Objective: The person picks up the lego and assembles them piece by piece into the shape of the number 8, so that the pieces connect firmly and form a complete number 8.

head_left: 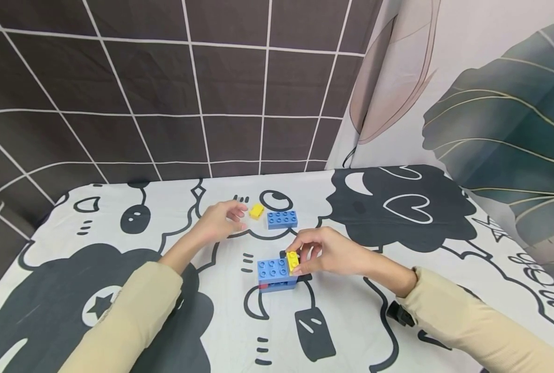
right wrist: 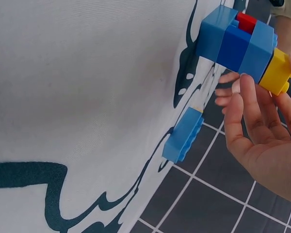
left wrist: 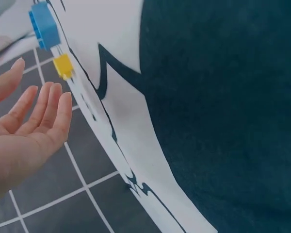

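Note:
My right hand (head_left: 328,251) pinches a yellow building brick (head_left: 293,261) at the right end of a stack's studded top. That stack has a light blue top brick (head_left: 272,270) above another light blue one. Between them the right wrist view shows a red brick (right wrist: 246,22) and a darker blue brick (right wrist: 234,47). Whether the yellow brick is pressed fully down, I cannot tell. With fingers loosely bent and nothing held, my left hand (head_left: 221,220) hovers just left of a small loose yellow brick (head_left: 256,211), apart from it in the left wrist view.
A loose light blue brick (head_left: 282,219) lies behind the stack, right of the small yellow one. The table's cloth (head_left: 230,316) has black and white cartoon drawings. A dark gridded cloth (head_left: 230,83) hangs behind the table, and a leaf-patterned curtain (head_left: 491,119) at the right.

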Demonstrator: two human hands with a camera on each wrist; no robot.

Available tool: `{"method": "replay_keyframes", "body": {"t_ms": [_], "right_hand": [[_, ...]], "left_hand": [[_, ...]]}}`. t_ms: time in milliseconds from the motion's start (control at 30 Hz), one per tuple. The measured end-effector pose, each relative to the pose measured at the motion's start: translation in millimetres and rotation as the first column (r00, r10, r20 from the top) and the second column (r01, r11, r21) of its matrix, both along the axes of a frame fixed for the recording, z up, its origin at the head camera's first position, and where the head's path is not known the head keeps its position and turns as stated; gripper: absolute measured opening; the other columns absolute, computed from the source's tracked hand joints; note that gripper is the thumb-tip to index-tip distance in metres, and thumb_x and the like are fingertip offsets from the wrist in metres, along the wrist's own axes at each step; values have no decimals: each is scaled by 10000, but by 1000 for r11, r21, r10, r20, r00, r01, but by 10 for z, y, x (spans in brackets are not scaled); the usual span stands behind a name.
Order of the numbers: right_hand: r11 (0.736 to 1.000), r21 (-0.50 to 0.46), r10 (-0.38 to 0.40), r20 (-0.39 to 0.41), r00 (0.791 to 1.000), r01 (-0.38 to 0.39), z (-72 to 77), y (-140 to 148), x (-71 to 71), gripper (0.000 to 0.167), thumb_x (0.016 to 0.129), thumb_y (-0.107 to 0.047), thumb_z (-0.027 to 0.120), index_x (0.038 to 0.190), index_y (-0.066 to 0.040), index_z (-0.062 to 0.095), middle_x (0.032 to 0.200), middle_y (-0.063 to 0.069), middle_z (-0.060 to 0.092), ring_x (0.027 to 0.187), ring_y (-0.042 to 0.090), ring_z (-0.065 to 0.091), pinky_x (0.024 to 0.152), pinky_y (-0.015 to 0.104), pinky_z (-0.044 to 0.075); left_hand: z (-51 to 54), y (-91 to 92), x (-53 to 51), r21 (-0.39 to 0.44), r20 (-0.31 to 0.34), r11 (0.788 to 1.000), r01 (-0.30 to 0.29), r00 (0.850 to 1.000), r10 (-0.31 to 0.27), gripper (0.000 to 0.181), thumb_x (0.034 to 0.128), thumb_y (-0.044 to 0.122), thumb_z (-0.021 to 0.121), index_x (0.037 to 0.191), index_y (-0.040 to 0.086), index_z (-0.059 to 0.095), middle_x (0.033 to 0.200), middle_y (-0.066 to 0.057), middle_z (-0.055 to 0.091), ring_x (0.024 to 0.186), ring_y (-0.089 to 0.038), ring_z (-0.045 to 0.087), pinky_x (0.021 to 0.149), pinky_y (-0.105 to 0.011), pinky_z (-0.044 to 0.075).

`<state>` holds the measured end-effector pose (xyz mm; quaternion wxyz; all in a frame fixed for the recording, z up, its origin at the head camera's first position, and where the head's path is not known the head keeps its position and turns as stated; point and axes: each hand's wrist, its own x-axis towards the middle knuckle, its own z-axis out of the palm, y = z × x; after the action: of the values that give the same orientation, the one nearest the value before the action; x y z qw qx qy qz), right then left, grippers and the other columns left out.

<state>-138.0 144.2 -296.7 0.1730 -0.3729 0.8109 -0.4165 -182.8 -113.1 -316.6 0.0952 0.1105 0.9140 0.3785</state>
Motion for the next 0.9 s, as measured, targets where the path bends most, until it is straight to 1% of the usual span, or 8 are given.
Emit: {"method": "replay_keyframes", "body": {"t_ms": [100,233,400,500,600,733,900], "right_hand": [[1000,-2,0,2,1000,0,-2,3,-1,315,715,-64,768,1007,-17,658,847,-22,612,727,119,585,689,277,482],[1000,-10,3,-4,1000,-3,-8,9,-7,317,712,-62,769,1003,-7,657,844,-18,612,722,115,586,680,275,482],[1000,-21,5,-8,1000,-5,-17,13,-11,314,711,-62,770,997,-2,656,841,-15,613,718,113,591,670,269,481],[1000,-24,8,-3,1000,-8,-20,10,-12,312,713,-63,769,998,-6,656,848,-11,616,719,117,593,670,269,483],[1000,-25,9,2,1000,-9,-21,8,-12,313,714,-59,767,1001,-4,655,852,-7,617,719,120,594,671,269,484],[1000,-19,6,8,1000,-6,-24,7,-12,316,715,-60,767,1006,-6,656,848,-11,613,720,118,590,674,269,483],[1000,-18,6,14,1000,-6,-26,7,-14,322,716,-62,766,1010,2,653,846,-11,611,721,118,588,677,270,482]], "left_hand": [[-5,14,-78,-6,-3,1000,-9,1000,9,381,841,79,633,1203,10,536,1123,-147,592,1064,-292,532,872,-424,414],[-20,56,-191,-18,-8,1000,-1,1000,1,385,844,69,618,1213,7,527,1156,-154,578,1083,-297,524,901,-426,398],[-29,135,-303,-7,19,1000,13,1000,-12,404,841,21,592,1236,7,506,1225,-156,536,1117,-294,505,944,-409,375],[-27,168,-330,-7,38,1000,18,999,-18,428,839,0,580,1257,10,491,1269,-156,504,1139,-292,494,959,-397,366],[-47,183,-353,-18,47,1000,23,999,-22,445,840,-5,582,1272,15,479,1286,-155,489,1139,-289,495,960,-390,368],[-71,189,-355,-13,55,1000,21,998,-20,456,836,-14,591,1275,19,475,1286,-151,491,1120,-286,506,944,-379,384],[-93,208,-343,13,66,1000,15,998,-16,474,824,-20,614,1275,30,476,1279,-141,499,1100,-275,519,936,-369,390]]}}
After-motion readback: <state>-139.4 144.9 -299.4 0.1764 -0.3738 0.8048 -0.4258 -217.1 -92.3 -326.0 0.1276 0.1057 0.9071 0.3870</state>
